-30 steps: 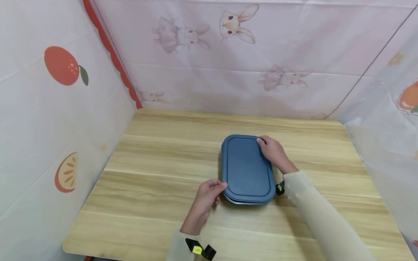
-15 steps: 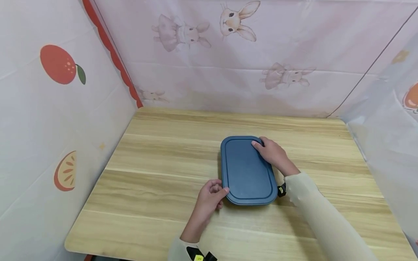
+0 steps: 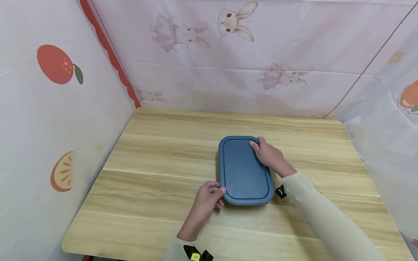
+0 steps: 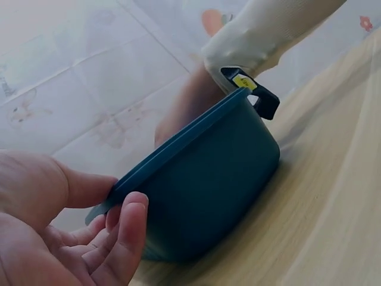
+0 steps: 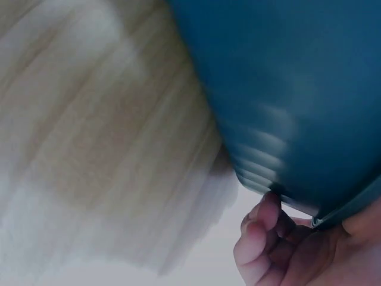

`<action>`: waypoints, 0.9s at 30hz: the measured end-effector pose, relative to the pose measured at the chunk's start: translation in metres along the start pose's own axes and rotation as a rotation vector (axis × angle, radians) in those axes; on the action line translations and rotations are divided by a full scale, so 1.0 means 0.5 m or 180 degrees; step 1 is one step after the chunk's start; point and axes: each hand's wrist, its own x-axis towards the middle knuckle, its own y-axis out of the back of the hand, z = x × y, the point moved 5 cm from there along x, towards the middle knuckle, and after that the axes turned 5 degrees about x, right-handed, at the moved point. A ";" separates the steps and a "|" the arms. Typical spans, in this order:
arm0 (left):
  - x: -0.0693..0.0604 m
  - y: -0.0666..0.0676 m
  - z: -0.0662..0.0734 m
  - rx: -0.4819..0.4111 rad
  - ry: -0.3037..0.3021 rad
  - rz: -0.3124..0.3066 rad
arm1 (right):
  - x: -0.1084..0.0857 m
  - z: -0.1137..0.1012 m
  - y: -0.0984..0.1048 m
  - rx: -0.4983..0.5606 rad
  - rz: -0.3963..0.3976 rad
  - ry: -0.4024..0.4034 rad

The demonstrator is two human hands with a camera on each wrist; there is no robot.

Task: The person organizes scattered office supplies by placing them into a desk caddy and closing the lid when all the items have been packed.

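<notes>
A blue rectangular food container stands on the table, its blue lid (image 3: 246, 170) lying level over it. The left hand (image 3: 205, 199) pinches the rim at the near left corner, thumb above and fingers below. In the left wrist view, the deep container body (image 4: 208, 185) shows beneath the lid's edge. At the far right corner the right hand (image 3: 270, 155) grips the rim, its thumb on top of the lid. The right wrist view shows the curled fingers (image 5: 253, 238) under the rim beside the container's wall. What is inside is hidden.
The light wooden table (image 3: 156, 174) reaches on all sides of the container. Behind it hangs a pink rabbit-print cloth (image 3: 202, 79), and a white fruit-print cloth (image 3: 88, 108) hangs on the left. Black wrist cameras are strapped to both sleeves.
The lid's near edge, which showed a gap one second ago, now sits down on the container. The right thumb has moved further onto the lid. The left hand keeps to its corner.
</notes>
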 end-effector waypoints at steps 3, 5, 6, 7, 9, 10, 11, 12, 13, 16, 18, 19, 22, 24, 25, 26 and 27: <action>0.003 -0.001 0.001 0.0146 -0.0024 -0.0001 | -0.002 0.006 0.007 0.0033 0.0030 -0.0011; 0.006 0.004 0.003 0.0524 -0.0092 0.0148 | -0.008 0.006 0.018 0.0046 0.0135 -0.0024; 0.009 0.010 0.007 0.0786 -0.0137 0.0287 | -0.014 0.004 0.025 0.0052 0.0193 -0.0022; 0.012 0.016 0.013 0.1048 -0.0207 0.0437 | -0.022 0.001 0.033 0.0051 0.0272 -0.0011; 0.026 0.029 0.036 0.1594 -0.0368 0.0767 | -0.044 -0.007 0.045 0.0038 0.0469 0.0029; 0.034 0.033 0.055 0.1833 -0.0469 0.0916 | -0.057 -0.012 0.049 0.0010 0.0569 0.0082; 0.045 0.034 0.076 0.2030 -0.0595 0.1015 | -0.072 -0.017 0.050 -0.0026 0.0657 0.0152; 0.059 0.032 0.099 0.2176 -0.0750 0.1044 | -0.088 -0.023 0.048 -0.0061 0.0744 0.0250; 0.075 0.026 0.121 0.2310 -0.0915 0.1008 | -0.105 -0.028 0.045 -0.0102 0.0832 0.0361; 0.129 -0.007 0.177 0.2861 -0.1311 0.0757 | -0.163 -0.044 0.016 -0.0315 0.0982 0.0716; 0.169 -0.034 0.193 0.3345 -0.1487 0.0541 | -0.200 -0.052 -0.011 -0.0430 0.0995 0.0904; 0.188 -0.047 0.196 0.3589 -0.1541 0.0434 | -0.216 -0.055 -0.026 -0.0478 0.0966 0.0953; 0.239 -0.078 0.183 0.4222 -0.1612 0.0185 | -0.254 -0.062 -0.066 -0.0541 0.0848 0.0976; 0.266 -0.090 0.170 0.4498 -0.1619 0.0077 | -0.267 -0.065 -0.086 -0.0536 0.0798 0.0940; 0.276 -0.094 0.164 0.4593 -0.1612 0.0051 | -0.272 -0.066 -0.094 -0.0520 0.0779 0.0907; 0.285 -0.097 0.158 0.4665 -0.1612 0.0035 | -0.275 -0.067 -0.100 -0.0515 0.0775 0.0877; 0.292 -0.099 0.154 0.4724 -0.1616 0.0026 | -0.276 -0.067 -0.105 -0.0533 0.0787 0.0856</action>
